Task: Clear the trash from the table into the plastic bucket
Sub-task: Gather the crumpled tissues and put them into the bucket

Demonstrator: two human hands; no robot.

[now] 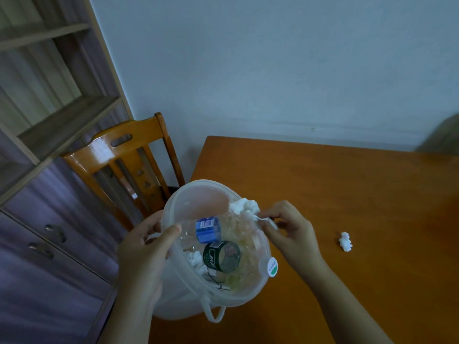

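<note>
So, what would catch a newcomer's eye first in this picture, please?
The translucent plastic bucket at the table's left edge, its rim gripped by the left hand, with bottles inside. The right hand pinches a white tissue at that rim; a smaller crumpled tissue lies farther right on the table.

Translucent white bucket (173,281), blue-labelled bottle (208,230), green-labelled bottle (221,255), white tissue (345,241), orange-brown table (347,194).

A small crumpled white tissue (345,241) lies on the bare orange-brown wooden table (347,189)
</note>
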